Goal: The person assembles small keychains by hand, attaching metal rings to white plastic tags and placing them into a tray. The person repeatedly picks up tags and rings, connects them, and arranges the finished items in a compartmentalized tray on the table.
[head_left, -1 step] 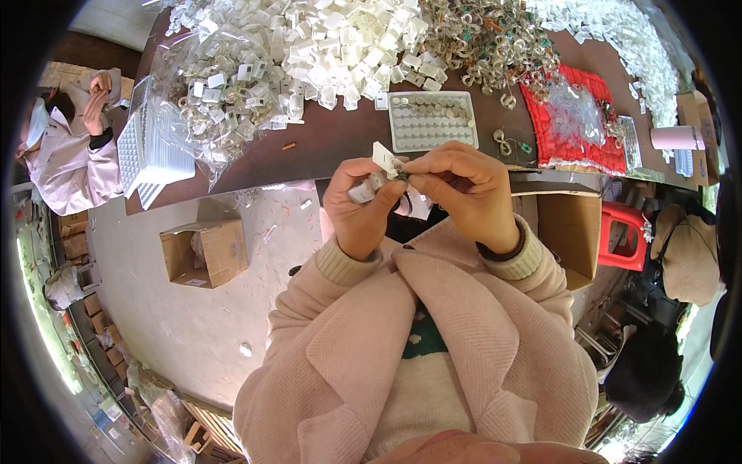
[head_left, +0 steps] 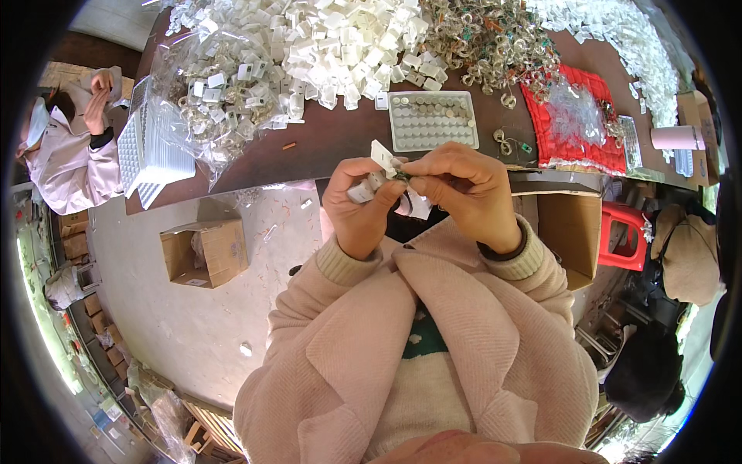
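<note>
My left hand (head_left: 357,209) is closed round several small white plastic casings. One open white casing (head_left: 382,157) sticks up from its fingertips, and another white casing (head_left: 360,191) sits lower, against the fingers. My right hand (head_left: 469,189) meets it from the right, thumb and forefinger pinched over a small dark greenish part (head_left: 402,175) at the casing's edge. The fingertips hide most of that part. Just beyond my hands, on the brown table (head_left: 325,141), lies a clear plastic tray (head_left: 430,139) with round pockets, its far rows holding coin-like discs.
White casings (head_left: 348,46) are heaped at the back beside a clear bag (head_left: 220,100) of parts. Wired parts (head_left: 495,42) and a red cloth (head_left: 576,120) lie to the right. Stacked trays (head_left: 154,147) stand near a person (head_left: 73,155) at left. A cardboard box (head_left: 205,251) sits on the floor.
The upright casing has tipped slightly leftward in my left fingers. My right thumb and fingertips have shifted a little at the casing. Everything else stays as it was.
</note>
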`<state>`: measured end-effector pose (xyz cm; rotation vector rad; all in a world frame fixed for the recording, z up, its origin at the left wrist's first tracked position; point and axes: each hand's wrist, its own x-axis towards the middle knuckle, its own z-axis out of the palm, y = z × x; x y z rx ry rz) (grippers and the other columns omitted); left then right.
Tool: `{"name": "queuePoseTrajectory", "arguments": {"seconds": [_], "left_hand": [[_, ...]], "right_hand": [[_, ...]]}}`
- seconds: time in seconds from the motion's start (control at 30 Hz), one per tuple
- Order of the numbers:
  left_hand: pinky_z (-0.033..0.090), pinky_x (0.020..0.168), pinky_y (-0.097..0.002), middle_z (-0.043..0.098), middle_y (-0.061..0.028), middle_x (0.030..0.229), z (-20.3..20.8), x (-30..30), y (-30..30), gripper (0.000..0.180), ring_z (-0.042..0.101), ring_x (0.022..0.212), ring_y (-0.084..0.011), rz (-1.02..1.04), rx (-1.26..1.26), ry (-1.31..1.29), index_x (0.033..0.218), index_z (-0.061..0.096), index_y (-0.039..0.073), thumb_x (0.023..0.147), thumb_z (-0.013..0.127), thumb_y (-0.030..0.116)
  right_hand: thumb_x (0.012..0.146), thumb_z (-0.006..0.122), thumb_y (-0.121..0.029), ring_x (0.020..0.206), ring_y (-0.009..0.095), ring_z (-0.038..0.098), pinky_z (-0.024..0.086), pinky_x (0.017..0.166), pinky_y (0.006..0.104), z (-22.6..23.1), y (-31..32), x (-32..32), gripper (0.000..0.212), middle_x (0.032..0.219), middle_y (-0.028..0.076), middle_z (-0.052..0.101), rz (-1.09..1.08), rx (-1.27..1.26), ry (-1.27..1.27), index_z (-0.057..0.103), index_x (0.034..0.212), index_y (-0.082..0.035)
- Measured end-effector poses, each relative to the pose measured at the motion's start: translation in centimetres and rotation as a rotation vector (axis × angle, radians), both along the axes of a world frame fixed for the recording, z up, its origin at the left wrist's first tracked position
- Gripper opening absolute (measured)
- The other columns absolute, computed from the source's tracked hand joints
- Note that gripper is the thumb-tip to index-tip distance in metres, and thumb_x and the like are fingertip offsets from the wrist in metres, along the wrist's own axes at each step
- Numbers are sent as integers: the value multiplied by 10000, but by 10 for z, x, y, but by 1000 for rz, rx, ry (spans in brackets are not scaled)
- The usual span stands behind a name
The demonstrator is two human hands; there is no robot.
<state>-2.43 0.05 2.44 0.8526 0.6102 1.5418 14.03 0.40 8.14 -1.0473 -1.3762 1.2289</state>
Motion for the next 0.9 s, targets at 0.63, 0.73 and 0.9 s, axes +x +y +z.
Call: {"name": "queuePoseTrajectory", "arguments": {"seconds": [0.63, 0.73, 0.9], "left_hand": [[457, 531, -196, 681, -100, 964, -1, 10, -5, 238, 553, 669, -58, 176, 63, 131, 1116, 558, 20, 918, 673, -44], [379, 502, -161, 715, -126, 984, 1, 9, -5, 195, 472, 583, -24, 176, 23, 85, 1075, 561, 28, 924, 680, -4], [376, 502, -154, 711, -124, 1012, 1, 5, -8, 201, 480, 594, -22, 63, -149, -135, 1085, 571, 21, 925, 692, 20]], "right_hand": [[837, 705, 68, 748, 53, 616, 473, 630, 201, -11, -2, -13, 228, 882, 14, 688, -116, 13, 25, 682, 1050, -12], [845, 706, 60, 743, 46, 607, 478, 624, 205, -11, 1, -10, 230, 878, -5, 681, -20, -181, 177, 681, 1062, -12], [822, 717, 57, 706, 127, 643, 490, 608, 232, -14, 1, -18, 263, 863, 52, 689, -52, 214, -107, 687, 1070, -24]]}}
